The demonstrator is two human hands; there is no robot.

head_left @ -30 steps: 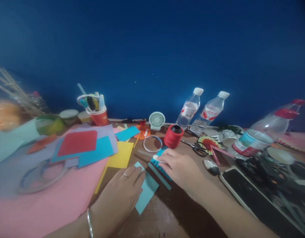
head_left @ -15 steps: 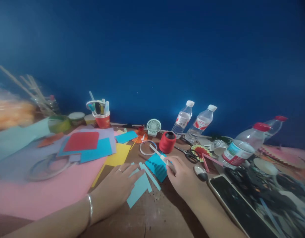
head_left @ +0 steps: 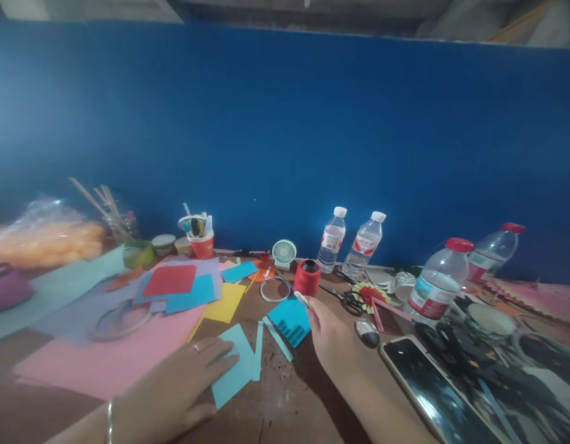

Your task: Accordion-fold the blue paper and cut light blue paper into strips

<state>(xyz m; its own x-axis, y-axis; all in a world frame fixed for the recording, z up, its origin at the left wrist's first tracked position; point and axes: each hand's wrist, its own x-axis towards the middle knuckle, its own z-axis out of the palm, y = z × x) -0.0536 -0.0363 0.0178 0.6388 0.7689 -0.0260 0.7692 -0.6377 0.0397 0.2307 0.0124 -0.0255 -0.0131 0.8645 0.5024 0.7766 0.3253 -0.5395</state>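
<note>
My left hand [head_left: 192, 370] lies with its fingers stretched over a pale blue sheet of paper [head_left: 241, 351], pressing on its left side. Two narrow pale blue strips [head_left: 278, 339] lie just right of the sheet. My right hand [head_left: 331, 339] is closed around a slim white tool [head_left: 301, 300]; only its front end shows, so its kind is unclear. Beneath that end is a bright blue square of paper [head_left: 289, 317], partly in the hand's shadow. A red thread spool [head_left: 307, 279] stands just behind it, with a pale ring [head_left: 274, 298] to its left.
Coloured paper sheets [head_left: 90, 364] spread across the left. Black-handled scissors [head_left: 352, 302], a computer mouse [head_left: 367, 333] and a phone [head_left: 433, 388] lie to the right. Several bottles [head_left: 437, 283], a small fan [head_left: 284, 251] and a red cup of tools [head_left: 202, 246] stand along the blue wall.
My left hand has drawn the pale blue sheet left, apart from the strips. The white tool in my right hand now shows less of its length. The view has tilted up.
</note>
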